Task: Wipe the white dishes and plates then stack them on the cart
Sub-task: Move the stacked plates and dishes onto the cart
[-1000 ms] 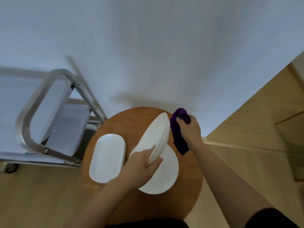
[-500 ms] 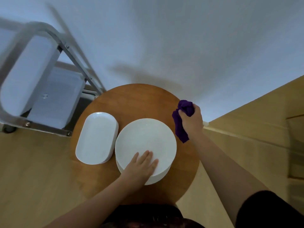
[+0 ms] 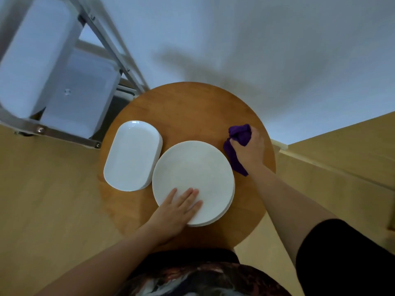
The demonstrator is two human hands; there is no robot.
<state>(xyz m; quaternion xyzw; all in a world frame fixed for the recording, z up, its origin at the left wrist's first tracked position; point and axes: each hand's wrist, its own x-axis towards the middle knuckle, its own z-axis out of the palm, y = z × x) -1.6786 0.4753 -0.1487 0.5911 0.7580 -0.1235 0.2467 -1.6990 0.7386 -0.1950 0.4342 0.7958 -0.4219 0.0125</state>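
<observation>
A stack of round white plates (image 3: 193,174) lies on the round wooden table (image 3: 188,107). My left hand (image 3: 177,212) rests flat on the near edge of the top plate, fingers straight. To the left of the stack sits a pile of white oval dishes (image 3: 132,155). Right of the plates, my right hand (image 3: 249,149) grips a crumpled purple cloth (image 3: 238,136), held just above the table and apart from the plates. The metal cart (image 3: 64,135) stands at the upper left, with white trays on its shelves.
A white wall rises behind the table. Light wooden floor (image 3: 47,210) surrounds the table on the left and right. The cart's frame almost touches the table's far left edge.
The plate my left hand held tilted on edge a second ago now lies flat on the stack. My right hand with the cloth has drawn away to the right. The view has tilted downward.
</observation>
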